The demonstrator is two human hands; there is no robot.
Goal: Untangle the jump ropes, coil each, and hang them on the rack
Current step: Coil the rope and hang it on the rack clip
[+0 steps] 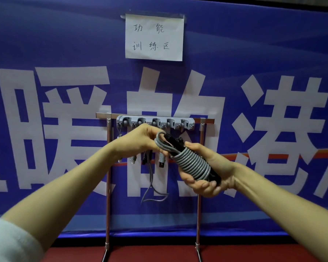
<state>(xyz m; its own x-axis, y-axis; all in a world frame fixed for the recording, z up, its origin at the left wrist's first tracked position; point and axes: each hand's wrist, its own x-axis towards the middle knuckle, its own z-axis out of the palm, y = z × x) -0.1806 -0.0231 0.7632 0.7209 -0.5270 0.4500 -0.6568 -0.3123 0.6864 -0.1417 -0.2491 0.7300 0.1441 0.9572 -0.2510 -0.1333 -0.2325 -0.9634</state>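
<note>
Blue banner [64, 44] backs the hook rack [155, 122]. Right hand [218, 165] wraps the coiled grey jump rope [191, 163]; left hand [138, 140] pinches its top loop [156, 140]. Keep turns tight while hooking it.

The left forearm [74, 178] and right forearm [284, 201] are bare down to the left hand [140, 138] and right hand [206, 174]. Well behind the left hand, near the elbow, a soft white sleeve [9, 241] bunches thickly, its edge rounded
</note>
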